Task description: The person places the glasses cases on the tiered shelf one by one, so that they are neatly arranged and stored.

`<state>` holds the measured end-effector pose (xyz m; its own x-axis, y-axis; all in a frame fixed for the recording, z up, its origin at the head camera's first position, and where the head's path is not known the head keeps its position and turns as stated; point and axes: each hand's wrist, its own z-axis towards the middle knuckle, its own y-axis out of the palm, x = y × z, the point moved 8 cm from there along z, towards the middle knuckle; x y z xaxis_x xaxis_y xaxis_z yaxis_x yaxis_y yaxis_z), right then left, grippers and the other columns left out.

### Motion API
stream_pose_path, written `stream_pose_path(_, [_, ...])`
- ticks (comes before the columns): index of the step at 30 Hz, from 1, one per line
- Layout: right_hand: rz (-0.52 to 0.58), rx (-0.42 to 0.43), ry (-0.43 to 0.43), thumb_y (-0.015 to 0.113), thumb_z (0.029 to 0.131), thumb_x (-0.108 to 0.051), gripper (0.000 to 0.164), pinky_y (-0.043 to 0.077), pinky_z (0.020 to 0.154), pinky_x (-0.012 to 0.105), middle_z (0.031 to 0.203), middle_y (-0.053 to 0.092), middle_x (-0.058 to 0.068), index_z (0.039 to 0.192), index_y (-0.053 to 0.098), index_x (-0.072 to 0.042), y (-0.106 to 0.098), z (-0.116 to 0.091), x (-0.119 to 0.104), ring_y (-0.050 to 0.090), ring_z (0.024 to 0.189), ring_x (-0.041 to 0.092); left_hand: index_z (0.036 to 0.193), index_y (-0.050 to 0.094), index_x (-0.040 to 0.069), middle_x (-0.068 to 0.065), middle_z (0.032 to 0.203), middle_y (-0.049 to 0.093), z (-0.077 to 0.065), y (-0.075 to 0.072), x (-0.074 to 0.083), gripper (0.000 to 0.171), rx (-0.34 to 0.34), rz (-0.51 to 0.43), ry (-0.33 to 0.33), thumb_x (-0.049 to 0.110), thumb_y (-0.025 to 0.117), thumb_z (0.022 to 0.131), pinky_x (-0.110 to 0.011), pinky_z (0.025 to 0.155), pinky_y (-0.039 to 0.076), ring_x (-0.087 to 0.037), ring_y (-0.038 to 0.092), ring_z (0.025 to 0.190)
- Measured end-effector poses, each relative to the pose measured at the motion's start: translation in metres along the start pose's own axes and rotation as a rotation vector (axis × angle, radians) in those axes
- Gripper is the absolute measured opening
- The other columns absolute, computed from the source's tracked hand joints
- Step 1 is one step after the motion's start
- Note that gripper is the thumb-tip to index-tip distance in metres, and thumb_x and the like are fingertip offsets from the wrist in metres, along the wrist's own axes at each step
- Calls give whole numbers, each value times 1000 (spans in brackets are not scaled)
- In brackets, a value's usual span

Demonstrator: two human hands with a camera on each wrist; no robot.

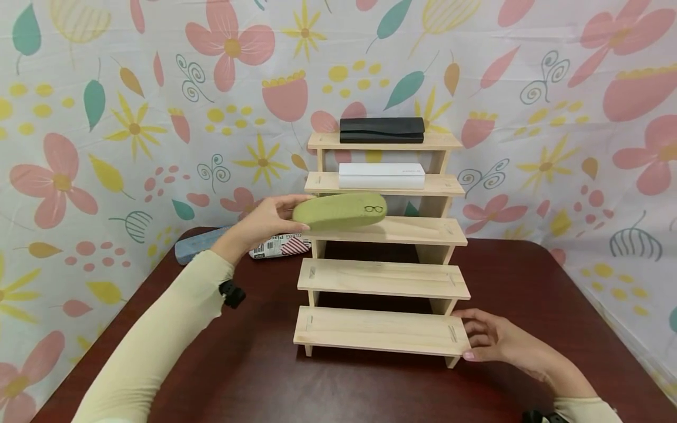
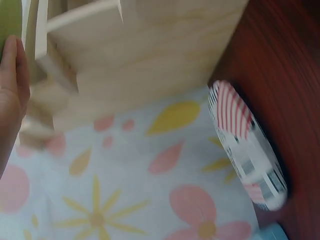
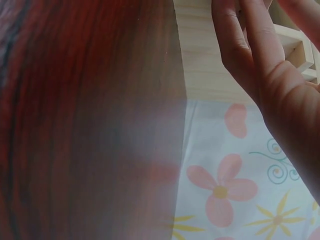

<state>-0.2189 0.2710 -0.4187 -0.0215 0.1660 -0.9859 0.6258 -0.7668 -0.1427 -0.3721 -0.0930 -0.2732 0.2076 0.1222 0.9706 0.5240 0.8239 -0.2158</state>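
Note:
My left hand (image 1: 264, 222) grips the left end of a green glasses case (image 1: 338, 211) with a small spectacles drawing on it. The case overlaps the middle step of a pale wooden tiered shelf (image 1: 378, 331) in the head view. In the left wrist view, only part of the hand (image 2: 11, 85) and the green case (image 2: 10, 20) shows at the left edge. Low on the other side, my right hand (image 1: 499, 341) holds the right end of the bottom step, thumb at its front corner.
A black case (image 1: 382, 130) lies on the top step and a white box (image 1: 381, 176) one step down. Behind the left arm are a printed pouch (image 2: 250, 155) and a blue case (image 1: 198, 245) on the dark red table (image 1: 254, 364). A flowered cloth (image 1: 158, 88) hangs behind.

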Motion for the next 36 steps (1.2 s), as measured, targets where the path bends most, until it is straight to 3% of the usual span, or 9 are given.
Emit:
stream_pose_path(5, [-8, 6, 4, 63, 88, 5, 63, 54, 79, 36, 116, 56, 21, 140, 27, 11, -1, 0, 0, 64, 99, 26, 142, 47, 11, -11, 131, 56, 21, 29, 3, 66, -71, 30, 3, 4, 75, 83, -35, 89, 50, -23, 55, 118])
stream_pose_path(12, [-6, 5, 6, 63, 88, 5, 63, 54, 78, 36, 115, 56, 21, 139, 27, 11, 0, 0, -1, 64, 99, 25, 143, 47, 15, -5, 128, 58, 43, 51, 2, 68, -113, 120, -11, 8, 77, 82, -32, 84, 51, -20, 59, 108])
stream_pose_path(21, [9, 12, 33, 63, 88, 5, 64, 54, 79, 36, 116, 56, 20, 140, 27, 10, 0, 1, 2, 63, 99, 26, 140, 50, 14, -7, 121, 61, 57, 60, 0, 66, -95, 179, -37, 9, 78, 81, -30, 80, 50, -20, 59, 100])
stream_pose_path(36, [5, 8, 20, 63, 89, 5, 64, 54, 79, 36, 117, 56, 21, 141, 26, 10, -1, 0, 2, 63, 99, 26, 143, 47, 12, -9, 123, 58, 63, 62, -2, 65, -168, 219, -52, 8, 74, 84, -30, 83, 48, -20, 56, 102])
